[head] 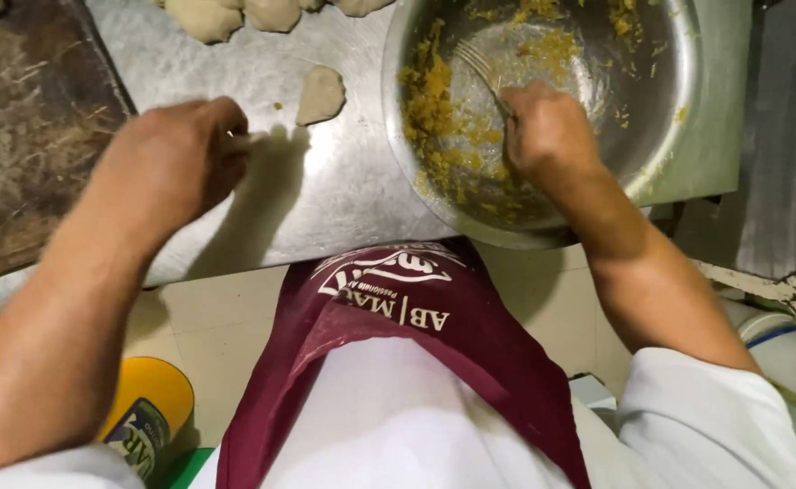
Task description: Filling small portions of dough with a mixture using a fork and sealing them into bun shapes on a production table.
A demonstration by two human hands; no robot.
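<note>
The fork (481, 71) in your right hand (543, 131) is a thin metal one, so it is light and stiff, but it probably is a little greasy from the yellow crumbly filling (434, 109); take it by the handle end, as you do now, with the fingers closed around the handle and the tines pointing to the upper left inside the steel bowl (669, 118). The tines show just above your knuckles, in the upper middle of the frame, and the handle itself is hidden under the hand. The filling looks soft and loose, it sticks on the bowl wall at the left side and will fall apart if you lift too much. The bowl is wide and smooth, it can slide on the metal table (343, 190), and its near rim stands over the table edge. Your left hand (176, 158) is at the left of the frame, the fingers curled together; it seems to pinch a small pale piece at the fingertips, but I cannot tell surely. Just to the right of it lies a flattened dough piece (320, 93), soft and easy to tear, not touching the hand. More dough balls (206, 18) lie at the top edge, and a dark wooden board (27, 127) is at the far left.
</note>
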